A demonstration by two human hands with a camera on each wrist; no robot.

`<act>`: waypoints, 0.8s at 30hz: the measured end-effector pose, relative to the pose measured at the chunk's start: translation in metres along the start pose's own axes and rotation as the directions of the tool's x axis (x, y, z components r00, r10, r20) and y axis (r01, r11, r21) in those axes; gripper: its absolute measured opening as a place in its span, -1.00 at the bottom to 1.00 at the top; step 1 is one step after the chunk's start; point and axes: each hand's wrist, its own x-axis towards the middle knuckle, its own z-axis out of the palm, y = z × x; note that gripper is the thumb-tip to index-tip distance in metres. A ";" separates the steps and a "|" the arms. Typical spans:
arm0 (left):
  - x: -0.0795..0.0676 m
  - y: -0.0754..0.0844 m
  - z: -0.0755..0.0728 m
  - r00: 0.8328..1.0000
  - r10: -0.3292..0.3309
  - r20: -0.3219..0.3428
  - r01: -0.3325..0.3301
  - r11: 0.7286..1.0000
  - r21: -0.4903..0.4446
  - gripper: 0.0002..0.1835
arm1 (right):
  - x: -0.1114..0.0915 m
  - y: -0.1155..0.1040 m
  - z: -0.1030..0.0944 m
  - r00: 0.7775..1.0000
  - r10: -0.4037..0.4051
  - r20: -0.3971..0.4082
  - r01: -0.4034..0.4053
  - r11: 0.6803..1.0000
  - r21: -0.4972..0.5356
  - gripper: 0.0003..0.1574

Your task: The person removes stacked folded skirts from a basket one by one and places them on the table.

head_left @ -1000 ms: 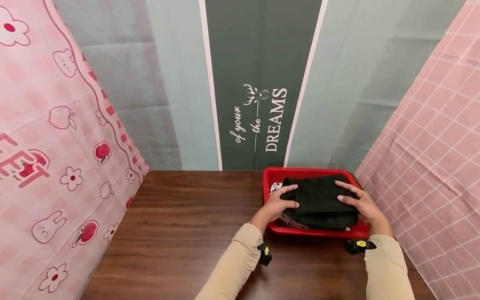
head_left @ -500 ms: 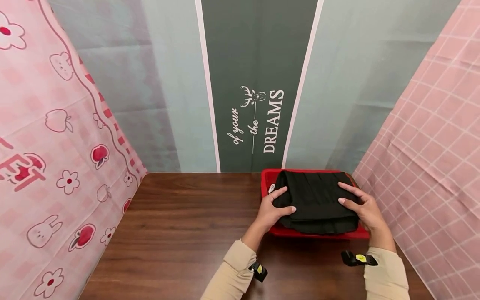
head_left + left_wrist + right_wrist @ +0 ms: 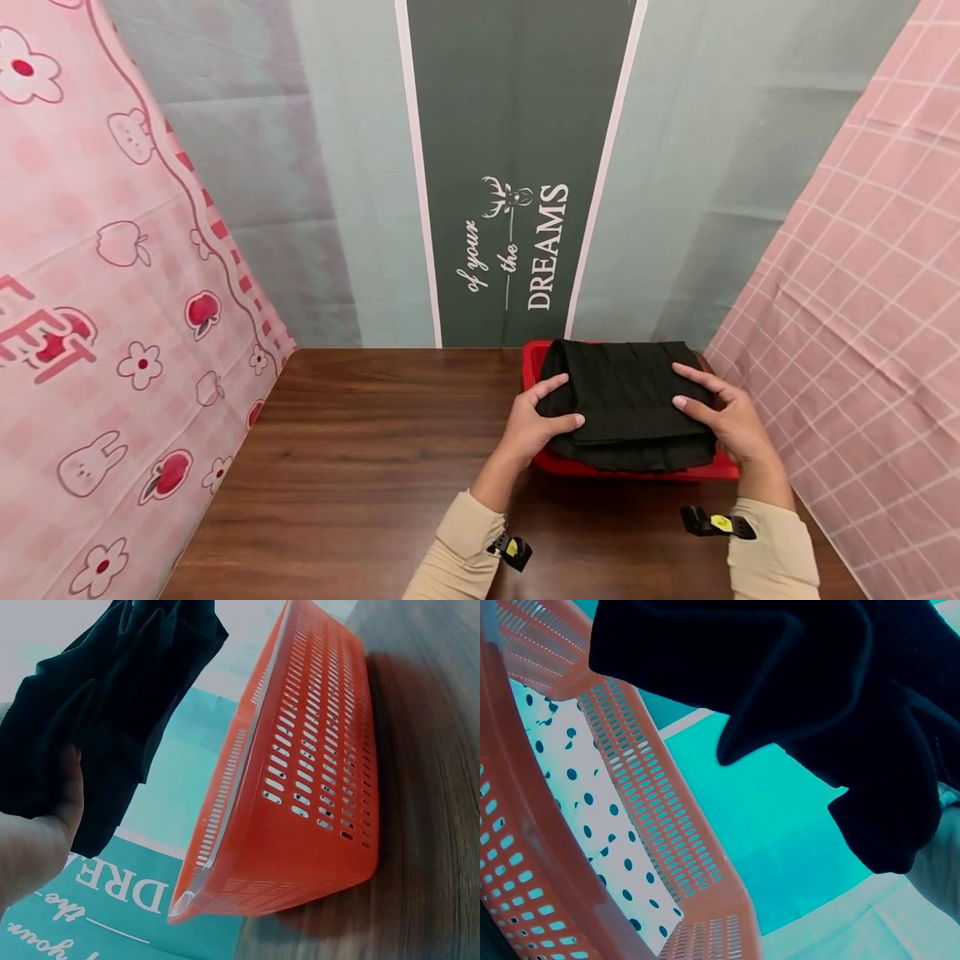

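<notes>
In the head view a folded black cloth [image 3: 626,396] hides most of a red plastic basket [image 3: 712,472] at the table's right. My left hand [image 3: 525,429] grips the cloth's left end, thumb on top and the other fingertips partly hidden. At the opposite end my right hand [image 3: 735,417] holds it the same way. Both wrist views show the black cloth [image 3: 97,720] raised above the rim of the basket [image 3: 300,772], apart from it. Inside the basket lies a white cloth with dark dots [image 3: 592,802], seen in the right wrist view.
The brown wooden table [image 3: 375,450] extends left of the basket. A green and grey printed curtain [image 3: 517,100] hangs behind it. Pink patterned sheets stand along the left [image 3: 150,275] and right [image 3: 847,275] sides, the right one close to my right arm.
Both hands have lifted the black cloth up off the dotted cloth in the basket. In the head view it now looks larger and covers the dotted cloth. My left hand has shifted slightly left.
</notes>
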 end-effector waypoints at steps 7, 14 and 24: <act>-0.014 0.005 -0.003 1.000 0.005 -0.006 -0.004 0.999 0.035 -0.42 | -0.013 0.002 0.011 1.000 -0.009 -0.001 0.009 1.000 -0.027 -0.40; -0.028 0.014 -0.019 1.000 0.021 -0.015 -0.020 0.999 0.049 -0.42 | -0.025 0.014 0.035 0.998 -0.038 -0.048 0.037 0.999 -0.020 -0.43; -0.054 0.046 -0.050 1.000 0.007 0.013 -0.009 0.992 0.125 -0.43 | -0.023 0.024 0.065 1.000 0.031 0.002 -0.030 0.992 -0.120 -0.38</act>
